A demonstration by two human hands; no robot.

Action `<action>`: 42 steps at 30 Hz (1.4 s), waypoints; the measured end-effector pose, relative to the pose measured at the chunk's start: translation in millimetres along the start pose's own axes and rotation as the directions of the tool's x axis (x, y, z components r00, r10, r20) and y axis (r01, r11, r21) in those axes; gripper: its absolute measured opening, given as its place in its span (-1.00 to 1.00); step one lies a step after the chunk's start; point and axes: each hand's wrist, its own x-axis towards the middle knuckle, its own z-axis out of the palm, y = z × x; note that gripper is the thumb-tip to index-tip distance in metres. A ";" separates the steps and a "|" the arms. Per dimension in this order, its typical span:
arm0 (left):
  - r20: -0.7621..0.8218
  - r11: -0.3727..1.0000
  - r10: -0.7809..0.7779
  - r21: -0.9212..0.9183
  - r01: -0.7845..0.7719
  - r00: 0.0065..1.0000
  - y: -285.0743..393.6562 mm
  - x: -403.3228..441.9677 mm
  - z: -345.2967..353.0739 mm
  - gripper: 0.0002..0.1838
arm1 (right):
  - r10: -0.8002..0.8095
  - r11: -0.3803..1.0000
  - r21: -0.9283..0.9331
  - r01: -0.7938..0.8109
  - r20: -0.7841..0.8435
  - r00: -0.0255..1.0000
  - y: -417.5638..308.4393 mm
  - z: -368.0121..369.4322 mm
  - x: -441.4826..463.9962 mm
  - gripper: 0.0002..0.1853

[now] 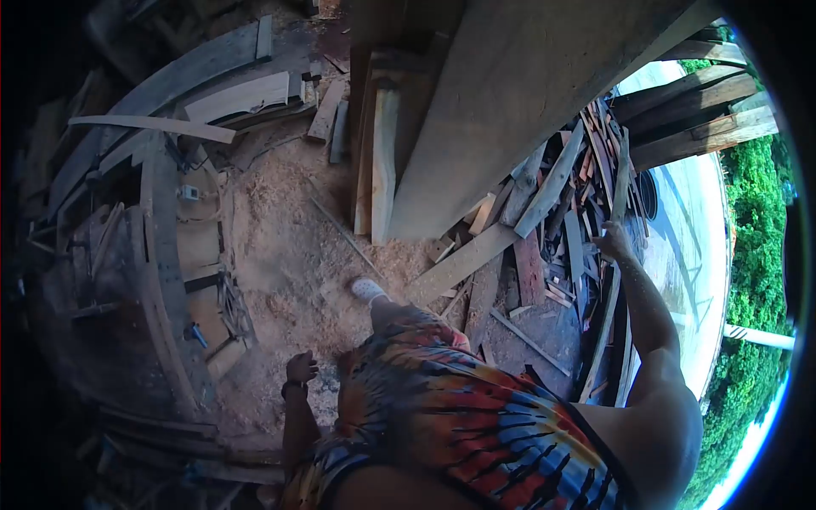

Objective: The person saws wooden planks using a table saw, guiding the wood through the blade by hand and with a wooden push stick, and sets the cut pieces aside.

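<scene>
My right hand [610,240] reaches out over the wood pile on the right. Its fingers close around a long, narrow wooden board [622,174], which extends away from me past the hand. Part of the grip is hidden behind the fingers. My left hand [302,367] hangs low beside my body, over the sawdust-covered floor [276,229]. Nothing is in it, and its fingers are loosely bent and slightly apart. A dark band circles that wrist.
A wide wooden beam [510,110] hangs large overhead at the top. Offcuts heap up in a scrap pile [565,212] on the right. Thick timbers [705,119] jut in at upper right. On the left stands a wooden bench frame [161,255]. A thin stick [340,223] lies near my foot.
</scene>
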 end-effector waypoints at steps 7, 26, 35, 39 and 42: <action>-0.171 0.956 0.140 -0.233 -0.178 0.975 26.2 -47.7 -16.6 -0.57 | -0.804 0.506 0.167 0.846 -0.265 0.533 -344.4 -73.4 83.2 -0.52; -0.306 0.754 -0.224 -0.656 -0.034 0.925 -255.0 -137.4 151.0 -0.58 | -0.837 -0.079 -0.799 0.596 0.378 0.396 -561.4 -71.8 171.9 -0.74; -0.423 0.889 0.398 -0.038 -0.455 0.814 -44.9 -112.1 138.7 -0.33 | -0.564 -0.457 -0.738 0.496 0.672 0.480 -614.8 -125.2 -83.8 -0.65; -0.346 0.750 0.636 0.065 -0.658 0.690 18.7 -119.2 153.2 -0.12 | -0.724 -0.300 -0.800 0.519 0.546 0.422 -573.1 -239.8 -180.1 -0.68; -0.470 0.624 0.740 0.210 -0.753 0.481 38.6 -132.2 176.4 0.12 | -0.856 -0.231 -0.801 0.552 0.437 0.277 -523.9 -328.5 -240.1 -0.35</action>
